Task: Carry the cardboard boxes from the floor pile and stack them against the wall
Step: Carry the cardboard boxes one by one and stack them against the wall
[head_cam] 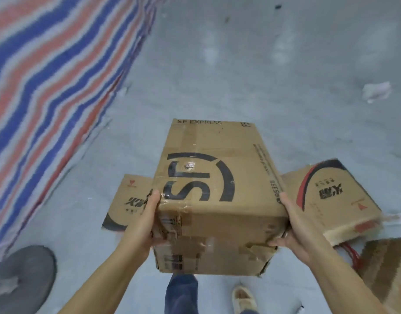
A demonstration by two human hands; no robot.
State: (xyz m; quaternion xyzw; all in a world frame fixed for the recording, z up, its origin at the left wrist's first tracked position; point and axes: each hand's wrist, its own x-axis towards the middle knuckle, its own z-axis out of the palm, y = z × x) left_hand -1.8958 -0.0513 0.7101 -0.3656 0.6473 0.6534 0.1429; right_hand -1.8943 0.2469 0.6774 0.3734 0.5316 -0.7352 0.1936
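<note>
Gripping the near left corner of an SF Express cardboard box [217, 191] with the left hand [147, 223], thumb lying on the top face and fingers curling onto the taped front; clasping the near right corner with the right hand [294, 227], thumb along the upper edge and fingers hooking round a torn flap on the front. Holding the box between both hands, above a pale concrete floor [263, 75], its large black logo facing up. Passing over a flattened cardboard box [129, 200] lying just beyond the left hand, and a second printed box [337, 200] sitting tilted just beyond the right hand. Standing beside a red, white and blue striped tarpaulin [47, 75] spreading across the left, with a grey rounded object [22, 282] resting at lower left.
</note>
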